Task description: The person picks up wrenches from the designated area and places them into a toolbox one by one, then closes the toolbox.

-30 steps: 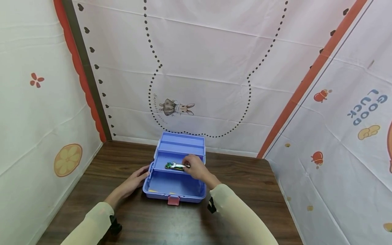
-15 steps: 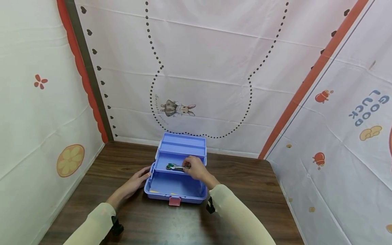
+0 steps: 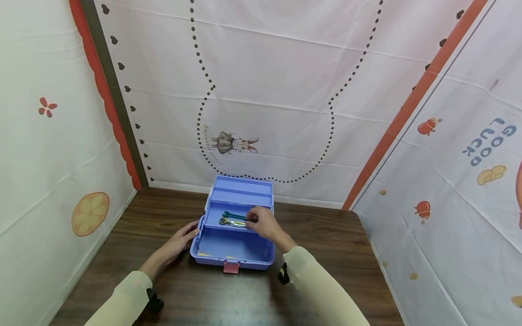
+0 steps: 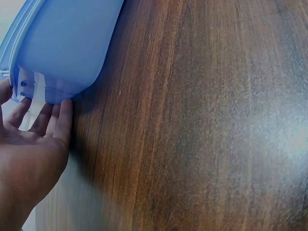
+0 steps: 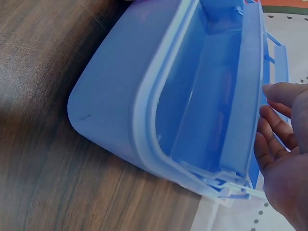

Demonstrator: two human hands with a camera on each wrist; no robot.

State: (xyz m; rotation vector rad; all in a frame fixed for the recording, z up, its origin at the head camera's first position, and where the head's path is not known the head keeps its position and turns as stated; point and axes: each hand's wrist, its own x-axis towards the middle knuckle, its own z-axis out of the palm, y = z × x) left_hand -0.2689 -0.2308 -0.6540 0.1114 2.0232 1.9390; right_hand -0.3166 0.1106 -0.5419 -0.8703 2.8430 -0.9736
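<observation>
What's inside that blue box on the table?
Its tray holds a green wrench and a shiny tool with a yellowish ring end; the right grip covers their other ends. Yellow patches show near the front wall, too small to identify.

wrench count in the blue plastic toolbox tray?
At least 2: a green metal wrench and, in front of it, a yellow-and-silver metal wrench, both in the blue plastic tray. The bare right hand may hide more.
</observation>
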